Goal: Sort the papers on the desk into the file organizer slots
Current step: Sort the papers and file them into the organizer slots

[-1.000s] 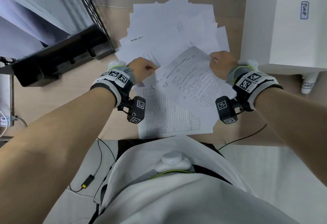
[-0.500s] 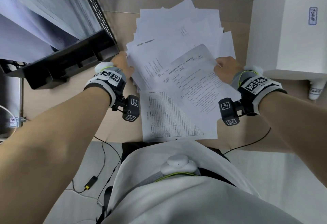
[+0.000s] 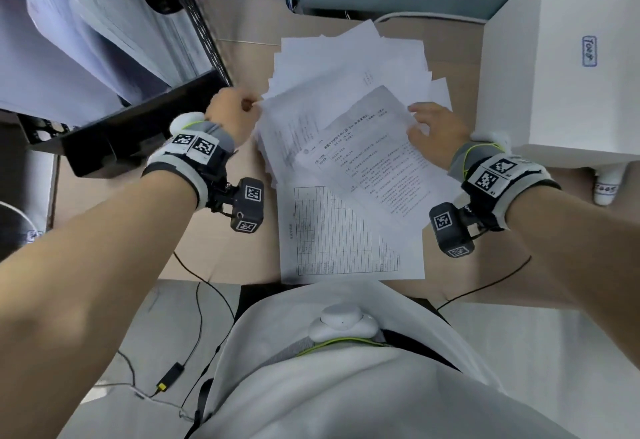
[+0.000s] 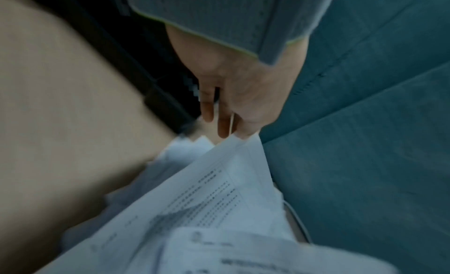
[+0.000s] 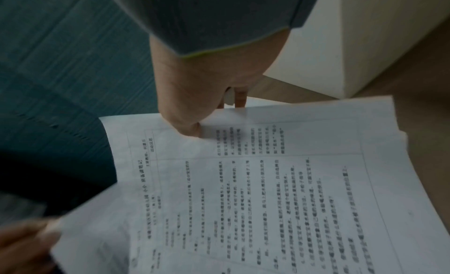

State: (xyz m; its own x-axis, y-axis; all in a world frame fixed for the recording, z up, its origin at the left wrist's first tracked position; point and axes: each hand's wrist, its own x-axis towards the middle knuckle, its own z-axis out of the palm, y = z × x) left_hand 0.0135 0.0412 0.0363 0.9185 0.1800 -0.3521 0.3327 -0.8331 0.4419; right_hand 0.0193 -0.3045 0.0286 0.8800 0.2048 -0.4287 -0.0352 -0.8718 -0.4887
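We find the left hand (image 3: 231, 111) pinching the left edge of the stack of papers (image 3: 349, 92), thumb against fingers. The right hand (image 3: 437, 132) grips the opposite edge, thumb on the printed top sheet (image 3: 374, 164). One table sheet (image 3: 341, 241) lies on the desk (image 3: 221, 251). The file organizer (image 3: 114, 133) stands to the left.

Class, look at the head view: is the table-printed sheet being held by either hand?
No. The table sheet lies flat on the desk, nearer the person than both hands, which hold other papers.
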